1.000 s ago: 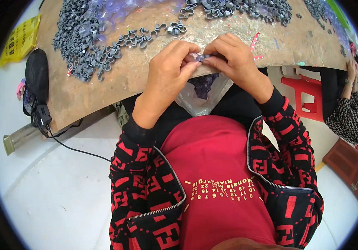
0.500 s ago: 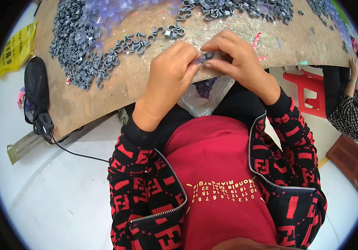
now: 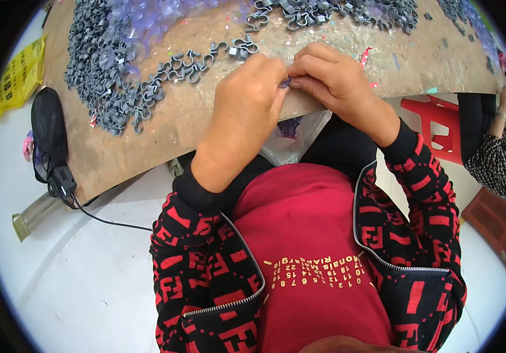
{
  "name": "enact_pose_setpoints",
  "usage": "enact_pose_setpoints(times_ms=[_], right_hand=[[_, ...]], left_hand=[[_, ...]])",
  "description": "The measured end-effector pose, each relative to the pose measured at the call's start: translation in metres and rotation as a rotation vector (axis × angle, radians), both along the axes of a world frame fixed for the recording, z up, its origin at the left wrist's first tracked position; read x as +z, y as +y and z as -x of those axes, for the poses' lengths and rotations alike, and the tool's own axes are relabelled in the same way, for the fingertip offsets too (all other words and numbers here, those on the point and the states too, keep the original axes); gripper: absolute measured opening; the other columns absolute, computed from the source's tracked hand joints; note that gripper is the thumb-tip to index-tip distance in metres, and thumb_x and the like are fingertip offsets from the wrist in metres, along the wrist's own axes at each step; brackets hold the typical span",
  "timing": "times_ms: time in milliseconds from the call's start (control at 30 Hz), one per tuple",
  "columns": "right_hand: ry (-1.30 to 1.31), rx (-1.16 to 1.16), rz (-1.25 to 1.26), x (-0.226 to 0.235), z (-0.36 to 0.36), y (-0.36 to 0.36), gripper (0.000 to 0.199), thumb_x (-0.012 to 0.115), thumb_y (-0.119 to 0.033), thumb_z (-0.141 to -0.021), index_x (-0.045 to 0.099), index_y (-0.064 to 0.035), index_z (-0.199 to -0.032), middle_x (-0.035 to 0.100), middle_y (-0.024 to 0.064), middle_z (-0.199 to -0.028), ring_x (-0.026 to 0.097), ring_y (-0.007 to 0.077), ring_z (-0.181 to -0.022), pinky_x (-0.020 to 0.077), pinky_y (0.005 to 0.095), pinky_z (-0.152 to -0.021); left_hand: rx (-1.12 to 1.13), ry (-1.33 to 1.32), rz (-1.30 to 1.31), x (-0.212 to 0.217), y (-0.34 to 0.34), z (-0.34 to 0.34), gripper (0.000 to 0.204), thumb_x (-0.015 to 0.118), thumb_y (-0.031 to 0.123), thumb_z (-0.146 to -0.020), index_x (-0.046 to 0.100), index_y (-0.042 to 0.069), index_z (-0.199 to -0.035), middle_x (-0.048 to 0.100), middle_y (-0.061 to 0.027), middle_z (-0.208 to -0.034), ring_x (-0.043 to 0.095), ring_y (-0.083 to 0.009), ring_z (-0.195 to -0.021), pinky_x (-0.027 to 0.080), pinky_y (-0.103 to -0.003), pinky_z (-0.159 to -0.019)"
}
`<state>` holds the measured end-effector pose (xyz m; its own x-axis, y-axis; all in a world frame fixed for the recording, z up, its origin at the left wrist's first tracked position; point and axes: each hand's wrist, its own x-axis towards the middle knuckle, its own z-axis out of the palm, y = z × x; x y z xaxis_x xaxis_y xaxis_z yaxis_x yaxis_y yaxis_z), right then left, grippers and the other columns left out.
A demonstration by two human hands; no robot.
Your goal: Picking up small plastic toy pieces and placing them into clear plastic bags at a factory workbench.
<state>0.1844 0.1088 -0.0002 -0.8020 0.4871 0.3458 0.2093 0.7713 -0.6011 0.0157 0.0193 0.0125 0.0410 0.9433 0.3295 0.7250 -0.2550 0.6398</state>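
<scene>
brown board (image 3: 147, 147) as worktop | yellow bag (image 3: 20, 73) at far left | black device (image 3: 50, 126) with cable (image 3: 112, 222) on the white floor | red plastic stool (image 3: 435, 126) at right | another person's patterned sleeve (image 3: 497, 162)

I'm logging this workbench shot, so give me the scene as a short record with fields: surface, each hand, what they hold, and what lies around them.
surface: worn brown board
left hand: fingertips pinched on a small grey piece
right hand: fingertips meet the left hand's on the same piece
loose parts: grey hook-shaped clips heaped on the board
below the board edge: clear plastic bag
right side: red plastic stool
</scene>
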Motion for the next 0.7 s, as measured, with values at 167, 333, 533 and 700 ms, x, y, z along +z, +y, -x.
enact_pose_setpoints(times_ms=[167, 333, 533, 700], right_hand=[[0.040, -0.004, 0.002, -0.003, 0.003, 0.001, 0.016, 0.067, -0.005, -0.078, 0.063, -0.0042, -0.094, 0.059, 0.0091, -0.090, 0.060, 0.0271, -0.086, 0.0480, 0.0333, -0.072], [0.031, -0.028, 0.046, -0.007, 0.003, 0.003, 0.015, 0.067, -0.006, -0.078, 0.063, -0.0051, -0.093, 0.060, 0.0081, -0.088, 0.060, 0.0270, -0.085, 0.0481, 0.0335, -0.072], [0.051, 0.010, -0.030, -0.009, -0.001, -0.002, 0.016, 0.068, -0.006, -0.078, 0.063, -0.0048, -0.093, 0.060, 0.0078, -0.088, 0.059, 0.0271, -0.084, 0.0475, 0.0342, -0.073], [0.078, -0.026, -0.026, -0.009, -0.001, -0.005, 0.023, 0.069, -0.008, -0.076, 0.065, -0.0058, -0.099, 0.061, 0.0088, -0.092, 0.059, 0.0267, -0.086, 0.0474, 0.0348, -0.074]], left_hand=[[0.048, -0.017, 0.013, -0.001, -0.002, -0.004, 0.017, 0.066, 0.001, -0.072, 0.055, 0.003, -0.085, 0.056, -0.0136, -0.080, 0.058, -0.0348, -0.073, 0.047, -0.042, -0.062], [0.030, -0.053, 0.065, 0.001, 0.004, 0.000, 0.017, 0.066, 0.001, -0.072, 0.055, 0.003, -0.084, 0.056, -0.0141, -0.081, 0.058, -0.0348, -0.074, 0.047, -0.041, -0.062], [0.037, -0.090, 0.072, -0.004, -0.007, -0.005, 0.017, 0.067, 0.001, -0.072, 0.056, 0.003, -0.085, 0.056, -0.0133, -0.084, 0.058, -0.0344, -0.073, 0.047, -0.041, -0.063], [0.114, -0.242, -0.013, -0.020, -0.011, -0.006, 0.019, 0.067, -0.001, -0.072, 0.058, 0.003, -0.088, 0.055, -0.0116, -0.082, 0.059, -0.0273, -0.069, 0.048, -0.035, -0.060]])
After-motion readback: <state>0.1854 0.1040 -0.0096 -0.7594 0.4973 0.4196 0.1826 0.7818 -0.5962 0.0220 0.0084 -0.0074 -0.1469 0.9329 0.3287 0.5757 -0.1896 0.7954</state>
